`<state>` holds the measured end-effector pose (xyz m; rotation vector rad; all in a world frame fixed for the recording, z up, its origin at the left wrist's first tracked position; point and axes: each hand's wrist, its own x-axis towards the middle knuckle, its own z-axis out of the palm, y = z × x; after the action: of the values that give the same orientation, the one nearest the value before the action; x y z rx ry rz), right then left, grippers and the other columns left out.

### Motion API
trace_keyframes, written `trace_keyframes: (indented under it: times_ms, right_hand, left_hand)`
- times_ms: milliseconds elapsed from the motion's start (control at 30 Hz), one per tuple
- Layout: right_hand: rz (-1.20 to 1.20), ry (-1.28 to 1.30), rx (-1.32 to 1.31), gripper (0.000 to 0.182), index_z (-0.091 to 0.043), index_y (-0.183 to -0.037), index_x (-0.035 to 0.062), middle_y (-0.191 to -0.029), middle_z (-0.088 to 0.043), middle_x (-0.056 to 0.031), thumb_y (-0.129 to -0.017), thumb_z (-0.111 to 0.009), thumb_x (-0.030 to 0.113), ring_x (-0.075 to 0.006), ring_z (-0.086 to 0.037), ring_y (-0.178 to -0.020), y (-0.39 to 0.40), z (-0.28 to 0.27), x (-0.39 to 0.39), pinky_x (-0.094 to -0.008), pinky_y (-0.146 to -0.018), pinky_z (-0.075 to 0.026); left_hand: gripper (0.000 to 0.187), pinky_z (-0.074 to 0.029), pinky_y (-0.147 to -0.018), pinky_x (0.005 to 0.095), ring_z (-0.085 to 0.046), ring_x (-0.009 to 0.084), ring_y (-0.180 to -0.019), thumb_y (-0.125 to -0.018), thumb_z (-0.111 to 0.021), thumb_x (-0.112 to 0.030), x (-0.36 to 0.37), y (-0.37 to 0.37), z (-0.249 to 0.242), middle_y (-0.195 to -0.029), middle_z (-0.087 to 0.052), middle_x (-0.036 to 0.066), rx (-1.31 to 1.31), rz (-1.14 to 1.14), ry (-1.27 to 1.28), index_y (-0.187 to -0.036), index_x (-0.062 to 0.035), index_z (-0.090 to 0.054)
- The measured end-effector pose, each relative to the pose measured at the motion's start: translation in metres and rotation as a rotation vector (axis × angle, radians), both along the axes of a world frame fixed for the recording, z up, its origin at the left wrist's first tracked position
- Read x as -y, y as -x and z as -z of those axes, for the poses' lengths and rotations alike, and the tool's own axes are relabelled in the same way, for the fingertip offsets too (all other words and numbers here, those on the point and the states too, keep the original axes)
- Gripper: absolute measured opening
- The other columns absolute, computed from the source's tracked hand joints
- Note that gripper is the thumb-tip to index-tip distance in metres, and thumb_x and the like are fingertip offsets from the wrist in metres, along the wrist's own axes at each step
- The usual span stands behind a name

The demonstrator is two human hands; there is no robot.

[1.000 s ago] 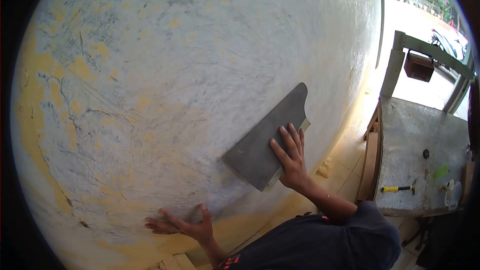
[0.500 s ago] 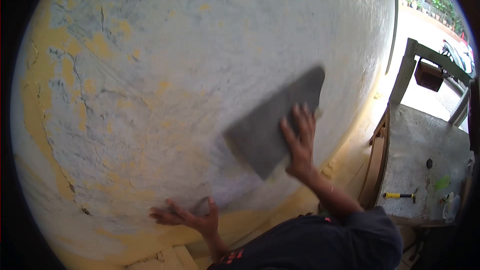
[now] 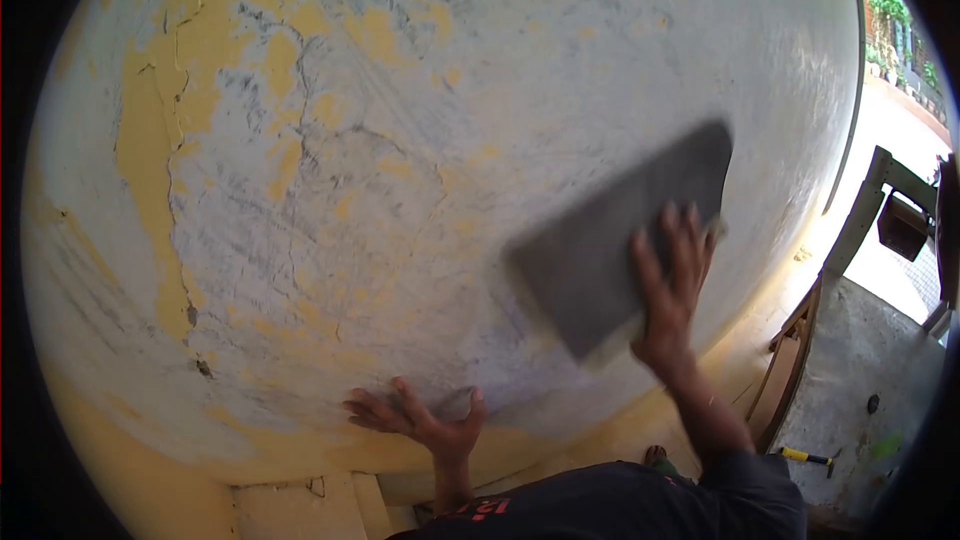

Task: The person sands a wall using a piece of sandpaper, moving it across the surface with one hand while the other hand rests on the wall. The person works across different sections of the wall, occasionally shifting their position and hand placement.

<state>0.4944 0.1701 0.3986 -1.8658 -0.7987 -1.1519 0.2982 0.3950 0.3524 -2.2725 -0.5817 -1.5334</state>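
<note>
A dark grey sheet of sandpaper [image 3: 600, 250], slightly blurred, lies slanted against the patchy wall [image 3: 520, 50]. My right hand [image 3: 675, 285] presses on its lower right part, fingers stretched over its face and the palm near its edge. A paler rim shows along its lower left side. Lower down, my left hand [image 3: 425, 425] rests on the wall with its fingers spread and nothing in them. Yellow patches, grey smears and a long crack [image 3: 178, 200] mark the wall to the left of both hands.
At the right stands a metal-topped table [image 3: 850, 360] bearing a yellow-handled hammer [image 3: 805, 456] and a small dark lump [image 3: 873, 403]. A wooden frame with a brown box [image 3: 902, 227] rises behind it. Plants [image 3: 885, 0] show outside. A pale ledge [image 3: 300, 510] is below the wall.
The view has swung left, so the wall and table appear farther right. My right hand and the sandpaper stay together, and my left hand keeps its spread shape at the wall.
</note>
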Motion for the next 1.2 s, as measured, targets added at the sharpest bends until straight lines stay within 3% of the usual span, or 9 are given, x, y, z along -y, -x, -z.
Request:
trace_keyframes:
  times_ms: [100, 200, 333, 567, 667, 767, 833, 1033, 1200]
  right_hand:
    - [0.071, -0.054, 0.092, 0.058, -0.048, -0.144, 0.0203, -0.154, -0.034, -0.0137, -0.087, -0.06, 0.026, -0.0392, -0.025, -0.145, -0.016, -0.103, -0.01, -0.0622, -0.116, -0.009]
    - [0.121, 0.008, 0.116, 0.058, -0.05, -0.143, 0.0196, -0.153, -0.035, -0.0144, -0.086, -0.062, 0.023, -0.0402, -0.025, -0.144, -0.019, -0.102, -0.02, -0.0612, -0.116, -0.009]
    - [-0.05, -0.027, -0.015, 0.047, -0.061, -0.132, 0.0186, -0.153, -0.036, -0.0159, -0.085, -0.061, 0.02, -0.0409, -0.025, -0.144, 0.018, 0.022, -0.023, -0.0637, -0.115, -0.009]
    - [-0.017, -0.118, 0.133, 0.061, -0.054, -0.14, 0.0214, -0.152, -0.037, -0.0142, -0.081, -0.065, 0.014, -0.0398, -0.028, -0.143, -0.014, -0.115, -0.025, -0.0647, -0.114, -0.009]
    - [0.007, -0.064, 0.072, 0.06, -0.056, -0.138, 0.021, -0.153, -0.036, -0.0141, -0.08, -0.066, 0.013, -0.0397, -0.027, -0.143, -0.005, -0.08, -0.021, -0.064, -0.115, -0.009]
    - [-0.07, -0.04, -0.063, 0.057, -0.058, -0.136, 0.0194, -0.152, -0.037, -0.0169, -0.08, -0.066, 0.017, -0.041, -0.027, -0.143, 0.023, 0.029, -0.018, -0.0627, -0.116, -0.009]
    - [-0.088, -0.031, -0.106, 0.057, -0.058, -0.136, 0.0185, -0.151, -0.038, -0.0183, -0.08, -0.067, 0.02, -0.0418, -0.028, -0.143, 0.027, 0.032, -0.018, -0.0642, -0.115, -0.008]
    - [0.016, -0.068, 0.16, 0.072, -0.042, -0.147, 0.0293, -0.156, -0.031, -0.0102, -0.081, -0.063, 0.013, -0.0381, -0.024, -0.145, -0.024, -0.116, -0.028, -0.0665, -0.114, -0.008]
    - [-0.124, -0.037, -0.066, 0.064, -0.051, -0.141, 0.0297, -0.155, -0.035, -0.0091, -0.083, -0.056, 0.003, -0.0352, -0.026, -0.145, 0.013, 0.015, -0.006, -0.0659, -0.115, -0.008]
  left_hand:
    - [0.1, -0.002, -0.11, 0.0705, -0.002, 0.0497, -0.146, -0.077, -0.059, -0.07, 0.0, -0.002, 0.003, -0.16, -0.007, 0.027, 0.038, -0.04, -0.022, -0.153, -0.0127, -0.027]
    - [0.099, -0.002, -0.11, 0.0707, -0.002, 0.0499, -0.146, -0.077, -0.06, -0.068, -0.005, -0.005, 0.003, -0.159, -0.007, 0.027, 0.059, -0.013, -0.007, -0.152, -0.0122, -0.028]
    - [0.098, 0.0, -0.109, 0.0718, -0.001, 0.052, -0.145, -0.075, -0.062, -0.066, -0.002, 0.006, 0.008, -0.159, -0.007, 0.028, 0.057, 0.027, 0.051, -0.152, -0.0146, -0.029]
    - [0.099, -0.002, -0.112, 0.0677, -0.005, 0.0491, -0.147, -0.078, -0.056, -0.071, 0.001, -0.004, 0.001, -0.159, -0.01, 0.029, 0.036, -0.052, 0.025, -0.152, -0.0104, -0.031]
    - [0.098, -0.002, -0.112, 0.0677, -0.004, 0.0484, -0.147, -0.079, -0.056, -0.071, -0.001, -0.002, 0.001, -0.159, -0.01, 0.028, 0.043, -0.029, 0.01, -0.152, -0.0099, -0.031]
    - [0.098, -0.002, -0.112, 0.0676, -0.005, 0.0478, -0.147, -0.079, -0.056, -0.07, -0.005, 0.001, 0.002, -0.16, -0.011, 0.026, 0.038, -0.023, -0.007, -0.152, -0.0104, -0.031]
    - [0.098, -0.002, -0.112, 0.0675, -0.005, 0.0474, -0.147, -0.078, -0.056, -0.071, -0.003, -0.015, -0.002, -0.16, -0.011, 0.026, 0.093, 0.007, -0.007, -0.152, -0.0106, -0.031]
    - [0.1, -0.004, -0.111, 0.0677, -0.008, 0.046, -0.148, -0.078, -0.056, -0.074, -0.003, -0.007, 0.003, -0.159, -0.014, 0.026, 0.064, -0.023, 0.023, -0.151, -0.0098, -0.033]
    - [0.101, -0.004, -0.113, 0.0648, -0.008, 0.0443, -0.148, -0.081, -0.05, -0.077, -0.004, -0.006, 0.004, -0.159, -0.015, 0.026, 0.068, -0.083, -0.008, -0.151, -0.0078, -0.032]
